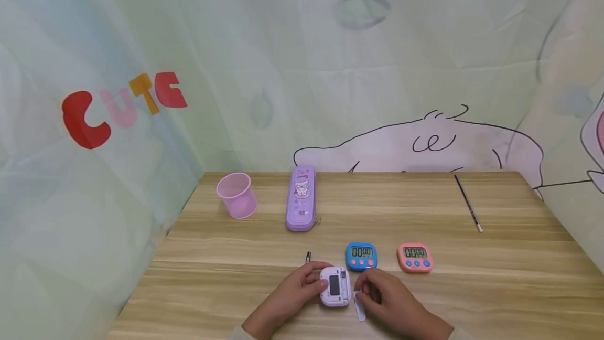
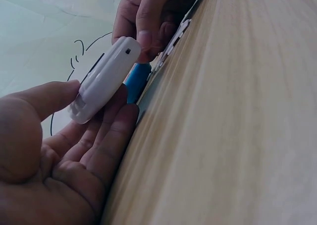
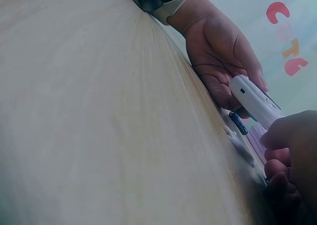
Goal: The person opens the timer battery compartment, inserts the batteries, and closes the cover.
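Observation:
In the head view, my left hand [image 1: 299, 285] holds a white timer [image 1: 335, 286] by its left edge, thumb on its back, which faces up with an uncovered slot along the right side. My right hand [image 1: 389, 298] has its fingers curled close beside the timer's right edge. I see nothing between those fingers. Below them lies a narrow white battery cover [image 1: 360, 311], which also shows flat on the table in the right wrist view, its cover [image 3: 241, 148] apart from the fingers. A small dark battery [image 1: 309, 257] lies just beyond my left hand.
A blue timer [image 1: 361, 257] and a pink timer [image 1: 415, 258] lie beyond my right hand. Farther back are a purple pencil case [image 1: 301, 203], a pink cup [image 1: 238, 195] and a pencil [image 1: 468, 203]. Printed curtains border the wooden table [image 1: 226, 298].

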`<state>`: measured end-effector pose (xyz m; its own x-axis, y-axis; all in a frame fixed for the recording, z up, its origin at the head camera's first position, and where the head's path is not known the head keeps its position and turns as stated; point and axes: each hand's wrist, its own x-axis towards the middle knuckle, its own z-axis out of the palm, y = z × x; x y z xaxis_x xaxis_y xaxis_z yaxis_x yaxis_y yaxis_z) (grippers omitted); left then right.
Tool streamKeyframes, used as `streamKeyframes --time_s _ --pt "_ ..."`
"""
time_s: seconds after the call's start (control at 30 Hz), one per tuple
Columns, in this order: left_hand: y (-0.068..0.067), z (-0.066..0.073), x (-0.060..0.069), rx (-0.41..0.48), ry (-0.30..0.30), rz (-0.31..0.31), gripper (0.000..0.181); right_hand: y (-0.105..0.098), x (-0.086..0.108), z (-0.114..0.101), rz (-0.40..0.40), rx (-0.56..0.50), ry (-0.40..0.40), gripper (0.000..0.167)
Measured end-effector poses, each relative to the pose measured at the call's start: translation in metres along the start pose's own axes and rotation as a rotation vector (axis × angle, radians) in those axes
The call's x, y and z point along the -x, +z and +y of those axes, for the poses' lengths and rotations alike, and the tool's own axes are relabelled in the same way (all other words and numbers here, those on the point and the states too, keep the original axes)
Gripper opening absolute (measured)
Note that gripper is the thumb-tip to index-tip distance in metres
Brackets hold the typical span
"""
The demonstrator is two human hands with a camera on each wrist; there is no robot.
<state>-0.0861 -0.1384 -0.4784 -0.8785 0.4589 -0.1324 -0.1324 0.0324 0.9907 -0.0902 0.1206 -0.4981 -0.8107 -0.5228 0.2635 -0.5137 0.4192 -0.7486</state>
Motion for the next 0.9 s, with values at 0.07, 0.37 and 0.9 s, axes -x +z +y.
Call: streamKeyframes --time_s 0.07,0.37,0.9 --pt "-0.0003 0.0005 0.0001 -0.013 0.003 0.004 0.040 -0.0001 -0.0004 0.0002 -0.003 -0.002 0.005 0.012" --pt "-0.0005 -0.0001 -0.0002 0.003 0.010 0.006 0.039 0.0018 -0.0013 0.0015 0.040 0.006 -0.034 0.010" --pt "-0.0006 0.0007 -0.0004 0.000 0.004 0.033 0.040 -0.0002 -0.0003 -0.0019 0.038 -0.077 -0.100 0.008"
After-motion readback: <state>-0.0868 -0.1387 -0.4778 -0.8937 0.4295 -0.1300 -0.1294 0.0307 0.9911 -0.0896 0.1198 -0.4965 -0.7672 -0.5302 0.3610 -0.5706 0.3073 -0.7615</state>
